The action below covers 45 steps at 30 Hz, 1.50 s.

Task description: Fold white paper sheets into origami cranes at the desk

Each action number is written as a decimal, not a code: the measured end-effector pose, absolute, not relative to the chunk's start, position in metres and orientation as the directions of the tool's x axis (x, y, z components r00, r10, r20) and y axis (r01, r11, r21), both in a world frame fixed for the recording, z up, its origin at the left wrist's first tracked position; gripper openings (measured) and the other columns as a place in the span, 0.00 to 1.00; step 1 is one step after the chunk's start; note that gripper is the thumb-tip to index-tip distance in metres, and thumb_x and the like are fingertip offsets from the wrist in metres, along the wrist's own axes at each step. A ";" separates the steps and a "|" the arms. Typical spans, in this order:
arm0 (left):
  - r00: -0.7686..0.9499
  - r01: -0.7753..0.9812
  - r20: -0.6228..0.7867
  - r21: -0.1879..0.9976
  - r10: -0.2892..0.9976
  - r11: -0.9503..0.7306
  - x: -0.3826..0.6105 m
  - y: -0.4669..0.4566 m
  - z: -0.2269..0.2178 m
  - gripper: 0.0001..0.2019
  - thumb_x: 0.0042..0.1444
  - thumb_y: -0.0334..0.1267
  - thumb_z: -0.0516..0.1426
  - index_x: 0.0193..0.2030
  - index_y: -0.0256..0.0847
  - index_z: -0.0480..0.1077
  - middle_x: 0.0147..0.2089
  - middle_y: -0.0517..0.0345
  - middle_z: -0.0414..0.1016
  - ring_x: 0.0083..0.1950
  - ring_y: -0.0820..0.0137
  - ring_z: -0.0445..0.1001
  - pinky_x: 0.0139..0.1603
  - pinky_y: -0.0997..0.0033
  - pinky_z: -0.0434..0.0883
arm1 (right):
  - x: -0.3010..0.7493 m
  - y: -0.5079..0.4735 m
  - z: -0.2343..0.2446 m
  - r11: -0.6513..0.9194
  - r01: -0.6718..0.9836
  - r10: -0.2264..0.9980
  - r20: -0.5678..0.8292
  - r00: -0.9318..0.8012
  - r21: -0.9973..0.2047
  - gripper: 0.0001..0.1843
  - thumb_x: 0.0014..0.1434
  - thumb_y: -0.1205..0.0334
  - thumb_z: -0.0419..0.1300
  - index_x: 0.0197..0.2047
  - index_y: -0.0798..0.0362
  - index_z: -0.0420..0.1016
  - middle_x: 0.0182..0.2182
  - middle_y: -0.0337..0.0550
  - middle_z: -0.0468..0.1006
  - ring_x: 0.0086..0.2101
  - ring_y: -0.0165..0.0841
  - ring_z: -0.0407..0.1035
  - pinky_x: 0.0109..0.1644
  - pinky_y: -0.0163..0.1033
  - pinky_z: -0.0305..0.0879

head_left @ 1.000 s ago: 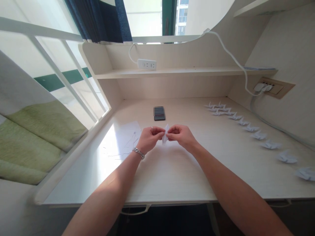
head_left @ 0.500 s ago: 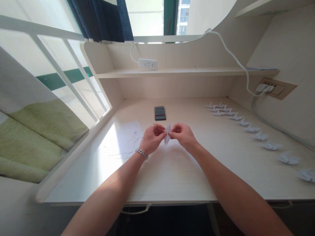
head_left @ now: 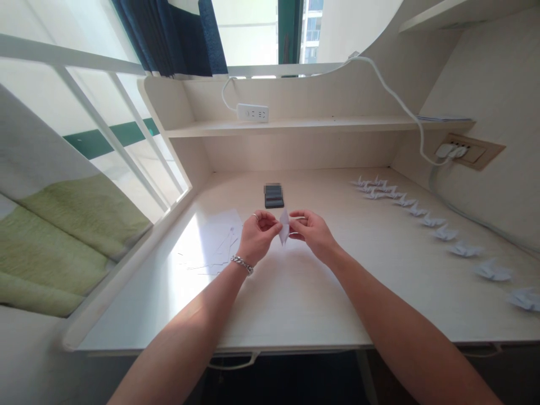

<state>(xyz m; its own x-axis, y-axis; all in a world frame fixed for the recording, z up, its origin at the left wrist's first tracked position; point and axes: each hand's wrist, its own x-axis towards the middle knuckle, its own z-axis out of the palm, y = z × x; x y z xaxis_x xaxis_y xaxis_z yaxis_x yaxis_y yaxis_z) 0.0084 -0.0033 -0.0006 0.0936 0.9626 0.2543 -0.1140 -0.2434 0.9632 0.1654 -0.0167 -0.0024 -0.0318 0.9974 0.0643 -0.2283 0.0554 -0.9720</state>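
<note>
A small folded piece of white paper [head_left: 284, 232] is held upright just above the pale desk [head_left: 295, 292]. My left hand [head_left: 255, 236], with a ring and a chain bracelet at the wrist, pinches its left side. My right hand [head_left: 311, 233] pinches its right side with thumb and fingers. Both hands are closed on the paper near the middle of the desk.
Loose white sheets [head_left: 213, 242] lie left of my hands. A dark phone [head_left: 274, 197] lies behind them. A row of several folded paper cranes [head_left: 447, 232] runs along the right side. A power strip [head_left: 252, 112] sits on the shelf, its cable reaching a wall socket [head_left: 458, 151].
Both hands have shifted slightly on the folded paper, staying pinched on it. The view has moved a little.
</note>
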 end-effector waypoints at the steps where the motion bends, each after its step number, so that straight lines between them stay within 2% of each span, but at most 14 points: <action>1: 0.081 -0.116 0.249 0.964 0.965 -0.239 0.008 -0.003 -0.001 0.15 0.42 0.36 0.68 0.33 0.38 0.67 0.30 0.59 0.75 0.33 0.72 0.75 0.40 0.69 0.73 | 0.165 -0.017 -0.003 0.045 -0.219 0.998 0.056 -0.043 -0.975 0.23 0.43 0.53 0.71 0.40 0.52 0.70 0.26 0.39 0.79 0.29 0.33 0.74 0.38 0.42 0.72; 8: 0.143 -0.140 0.213 0.971 0.967 -0.193 0.007 -0.003 -0.004 0.17 0.41 0.35 0.69 0.37 0.36 0.70 0.31 0.57 0.77 0.34 0.71 0.77 0.40 0.68 0.74 | 0.169 -0.012 -0.010 0.166 -0.141 0.985 0.171 -0.022 -0.976 0.17 0.44 0.60 0.69 0.37 0.53 0.70 0.27 0.41 0.79 0.30 0.34 0.74 0.40 0.44 0.71; 17: 0.156 -0.113 0.188 0.979 0.970 -0.171 0.007 -0.005 -0.004 0.16 0.40 0.33 0.69 0.36 0.35 0.71 0.31 0.56 0.78 0.34 0.70 0.77 0.39 0.68 0.74 | 0.168 -0.014 -0.009 0.208 -0.100 0.977 0.212 -0.031 -0.973 0.15 0.47 0.61 0.66 0.38 0.53 0.69 0.27 0.39 0.77 0.30 0.33 0.72 0.39 0.42 0.68; 21: 0.160 -0.153 0.181 0.976 0.970 -0.157 0.010 -0.006 -0.002 0.16 0.40 0.33 0.69 0.36 0.35 0.70 0.29 0.57 0.77 0.32 0.72 0.76 0.37 0.70 0.74 | 0.168 -0.014 -0.006 0.204 -0.165 0.976 0.215 -0.048 -0.965 0.17 0.44 0.62 0.67 0.38 0.53 0.70 0.23 0.34 0.75 0.27 0.30 0.70 0.37 0.39 0.66; 24: 0.106 -0.157 0.202 0.970 0.974 -0.185 0.010 -0.005 -0.002 0.17 0.40 0.33 0.69 0.36 0.36 0.69 0.30 0.58 0.77 0.32 0.72 0.76 0.37 0.71 0.74 | 0.166 -0.013 -0.008 0.173 -0.209 0.983 0.180 -0.018 -0.962 0.18 0.46 0.58 0.67 0.39 0.53 0.69 0.24 0.35 0.75 0.28 0.32 0.71 0.38 0.42 0.69; 25: 0.073 -0.131 0.215 0.970 0.974 -0.204 0.010 -0.004 -0.002 0.16 0.40 0.33 0.69 0.36 0.36 0.69 0.30 0.58 0.77 0.32 0.72 0.76 0.37 0.71 0.74 | 0.166 -0.013 -0.009 0.193 -0.163 0.981 0.191 0.030 -0.968 0.17 0.47 0.57 0.66 0.39 0.53 0.70 0.24 0.36 0.76 0.28 0.33 0.72 0.39 0.43 0.69; 27: -0.003 -0.034 0.261 0.965 0.965 -0.261 0.010 -0.004 -0.004 0.15 0.42 0.33 0.67 0.36 0.37 0.69 0.30 0.57 0.77 0.32 0.71 0.77 0.37 0.70 0.74 | 0.165 -0.014 -0.010 0.278 0.033 0.948 0.280 0.151 -0.960 0.12 0.49 0.57 0.66 0.37 0.53 0.74 0.27 0.40 0.78 0.30 0.35 0.73 0.40 0.44 0.69; 29: -0.057 0.072 0.318 0.947 0.946 -0.314 0.010 -0.004 -0.005 0.13 0.45 0.34 0.66 0.37 0.37 0.70 0.30 0.57 0.77 0.32 0.71 0.77 0.36 0.70 0.74 | 0.164 -0.016 -0.011 0.342 0.219 0.903 0.384 0.192 -0.914 0.09 0.51 0.57 0.65 0.34 0.53 0.78 0.32 0.45 0.81 0.33 0.36 0.73 0.42 0.43 0.69; 30: -0.070 0.108 0.344 0.936 0.936 -0.335 0.010 -0.005 -0.005 0.13 0.46 0.35 0.66 0.38 0.37 0.71 0.30 0.56 0.78 0.32 0.70 0.77 0.36 0.70 0.75 | 0.164 -0.017 -0.011 0.353 0.253 0.898 0.402 0.178 -0.901 0.09 0.52 0.57 0.65 0.34 0.53 0.80 0.34 0.46 0.82 0.34 0.37 0.74 0.43 0.43 0.69; 32: -0.054 0.141 0.378 0.919 0.924 -0.367 0.011 -0.007 -0.006 0.12 0.47 0.37 0.66 0.38 0.37 0.72 0.32 0.54 0.79 0.33 0.68 0.78 0.37 0.69 0.75 | 0.162 -0.018 -0.012 0.348 0.211 0.921 0.375 0.103 -0.913 0.11 0.54 0.56 0.64 0.36 0.53 0.82 0.36 0.47 0.83 0.36 0.38 0.75 0.44 0.43 0.69; 36: 0.083 0.106 0.370 0.920 0.925 -0.378 0.012 -0.007 -0.011 0.11 0.49 0.37 0.65 0.38 0.36 0.75 0.37 0.49 0.81 0.40 0.64 0.80 0.46 0.63 0.76 | 0.162 -0.013 -0.018 0.286 0.026 0.957 0.284 -0.066 -0.958 0.17 0.51 0.53 0.66 0.41 0.55 0.82 0.35 0.47 0.83 0.36 0.39 0.75 0.43 0.43 0.70; 41: 0.084 0.136 0.337 0.928 0.938 -0.345 0.008 -0.002 -0.014 0.15 0.48 0.39 0.66 0.43 0.37 0.75 0.37 0.50 0.81 0.38 0.66 0.80 0.44 0.63 0.76 | 0.166 -0.011 -0.018 0.154 -0.080 0.987 0.156 -0.030 -0.985 0.16 0.47 0.52 0.68 0.35 0.55 0.83 0.29 0.45 0.82 0.33 0.37 0.75 0.43 0.45 0.72; 45: 0.198 0.089 0.272 0.952 0.942 -0.294 0.004 0.000 -0.011 0.11 0.48 0.39 0.66 0.37 0.35 0.76 0.36 0.49 0.81 0.38 0.66 0.79 0.43 0.64 0.75 | 0.166 -0.015 -0.010 0.074 -0.105 0.994 0.082 -0.066 -0.992 0.16 0.43 0.54 0.71 0.33 0.55 0.84 0.28 0.44 0.81 0.32 0.36 0.74 0.43 0.45 0.72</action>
